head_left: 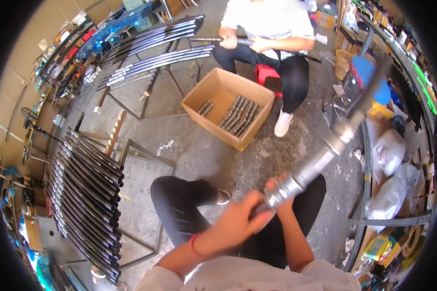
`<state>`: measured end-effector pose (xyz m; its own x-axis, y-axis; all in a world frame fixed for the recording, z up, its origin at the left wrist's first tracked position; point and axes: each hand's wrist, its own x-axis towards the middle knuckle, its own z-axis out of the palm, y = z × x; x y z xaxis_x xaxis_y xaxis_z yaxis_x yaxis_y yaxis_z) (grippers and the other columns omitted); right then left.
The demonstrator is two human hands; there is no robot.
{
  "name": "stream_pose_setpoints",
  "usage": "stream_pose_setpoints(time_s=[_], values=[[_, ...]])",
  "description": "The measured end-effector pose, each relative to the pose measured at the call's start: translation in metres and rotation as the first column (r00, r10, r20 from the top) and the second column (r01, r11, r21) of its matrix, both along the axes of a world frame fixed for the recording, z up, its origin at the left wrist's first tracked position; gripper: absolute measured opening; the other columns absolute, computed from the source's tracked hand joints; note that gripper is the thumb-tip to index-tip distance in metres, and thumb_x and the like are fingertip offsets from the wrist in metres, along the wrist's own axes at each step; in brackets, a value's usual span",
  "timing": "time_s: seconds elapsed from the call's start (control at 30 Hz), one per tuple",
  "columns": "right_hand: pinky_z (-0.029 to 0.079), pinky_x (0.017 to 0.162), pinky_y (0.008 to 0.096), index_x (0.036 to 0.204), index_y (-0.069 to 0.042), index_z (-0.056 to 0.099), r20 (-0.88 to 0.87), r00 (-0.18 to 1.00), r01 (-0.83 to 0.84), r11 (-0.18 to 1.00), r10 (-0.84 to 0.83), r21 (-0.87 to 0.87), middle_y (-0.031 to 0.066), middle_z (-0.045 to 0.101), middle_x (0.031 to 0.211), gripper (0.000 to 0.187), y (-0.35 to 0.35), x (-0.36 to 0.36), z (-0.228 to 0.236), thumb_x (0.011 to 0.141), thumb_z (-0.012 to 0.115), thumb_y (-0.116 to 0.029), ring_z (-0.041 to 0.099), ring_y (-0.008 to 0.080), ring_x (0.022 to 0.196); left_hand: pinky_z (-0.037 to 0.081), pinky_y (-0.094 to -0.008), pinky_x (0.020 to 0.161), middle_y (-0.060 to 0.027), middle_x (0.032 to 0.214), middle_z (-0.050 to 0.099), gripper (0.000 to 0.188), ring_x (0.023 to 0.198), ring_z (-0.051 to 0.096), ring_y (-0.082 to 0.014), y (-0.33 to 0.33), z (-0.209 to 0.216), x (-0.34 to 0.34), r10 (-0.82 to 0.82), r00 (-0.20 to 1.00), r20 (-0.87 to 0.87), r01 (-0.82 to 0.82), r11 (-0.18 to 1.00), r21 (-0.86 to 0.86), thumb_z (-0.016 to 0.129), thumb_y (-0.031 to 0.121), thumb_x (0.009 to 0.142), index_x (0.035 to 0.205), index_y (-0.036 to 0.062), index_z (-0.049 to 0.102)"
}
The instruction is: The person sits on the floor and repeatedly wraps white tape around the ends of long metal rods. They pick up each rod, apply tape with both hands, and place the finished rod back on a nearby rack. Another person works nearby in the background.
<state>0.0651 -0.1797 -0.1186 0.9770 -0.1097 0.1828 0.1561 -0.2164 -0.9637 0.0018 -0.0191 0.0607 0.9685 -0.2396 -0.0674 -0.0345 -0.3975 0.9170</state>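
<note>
A long dark pole with silver metal fittings (pixel 315 162) slants from my lap toward the upper right, its far end smeared by motion. My left hand (pixel 240 216), with a red band at the wrist, is wrapped round the pole's near end. Beneath the silver fitting, my right hand (pixel 280 188) closes on the pole, some of its fingers hidden behind the metal. Beyond my knees stands an open cardboard box (pixel 206 89) holding rows of short metal cylinders (pixel 240 116).
A co-worker (pixel 269 43) sits opposite, both hands on another pole. Many black poles (pixel 87 194) lie on a metal rack at the left; more poles (pixel 155 63) rest on a rack farther back. Shelving with plastic bags (pixel 391 153) lines the right side.
</note>
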Motion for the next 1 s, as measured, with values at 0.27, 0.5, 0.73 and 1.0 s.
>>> stream_pose_setpoints(time_s=[0.27, 0.5, 0.73, 1.0], values=[[0.050, 0.059, 0.0337, 0.084, 0.003, 0.059, -0.235, 0.937, 0.012, 0.647, 0.260, 0.763, 0.0212, 0.068, 0.082, 0.031, -0.019, -0.022, 0.059, 0.088, 0.056, -0.028, 0.064, 0.0242, 0.068, 0.050, -0.0441, 0.071, -0.0153, 0.104, 0.064, 0.047, 0.086, 0.064, -0.0368, -0.008, -0.030, 0.007, -0.051, 0.999, 0.016, 0.049, 0.996, 0.075, 0.063, 0.019, 0.086, 0.129, 0.0113, 0.044], [0.035, 0.106, 0.0452, 0.089, 0.011, 0.057, 0.077, 0.879, -0.283, 0.386, 0.470, 0.878, 0.0164, 0.062, 0.071, 0.049, -0.025, -0.029, 0.087, 0.089, 0.047, -0.037, 0.056, 0.0346, 0.106, 0.050, -0.0452, 0.071, -0.0172, 0.096, 0.062, 0.056, 0.087, 0.063, -0.0396, 0.018, -0.048, -0.024, -0.109, 0.987, 0.114, 0.101, 0.992, 0.072, 0.068, 0.016, 0.082, 0.128, 0.0089, 0.038], [0.012, 0.120, 0.0529, 0.075, 0.009, 0.055, 0.322, 0.856, -0.487, 0.422, 0.405, 0.765, 0.0179, 0.058, 0.073, 0.053, -0.053, 0.029, 0.129, 0.092, 0.040, -0.039, 0.047, 0.0399, 0.122, 0.048, -0.0410, 0.070, -0.0167, 0.090, 0.061, 0.036, 0.084, 0.062, -0.0334, 0.073, -0.075, -0.122, -0.074, 0.986, -0.151, 0.085, 0.994, 0.073, 0.066, 0.026, 0.088, 0.113, 0.0060, 0.050], [0.037, 0.102, 0.0502, 0.068, 0.001, 0.047, 0.388, 0.583, -0.804, 0.438, 0.713, 0.402, 0.0132, 0.045, 0.072, 0.050, 0.041, 0.012, 0.165, 0.093, 0.034, -0.041, 0.055, 0.0334, 0.091, 0.044, -0.0245, 0.048, 0.0008, 0.074, 0.053, 0.020, 0.053, 0.054, -0.0091, 0.137, -0.021, -0.136, 0.425, 0.892, -0.156, -0.438, 0.725, -0.531, 0.066, 0.018, 0.091, 0.100, 0.0052, 0.052]])
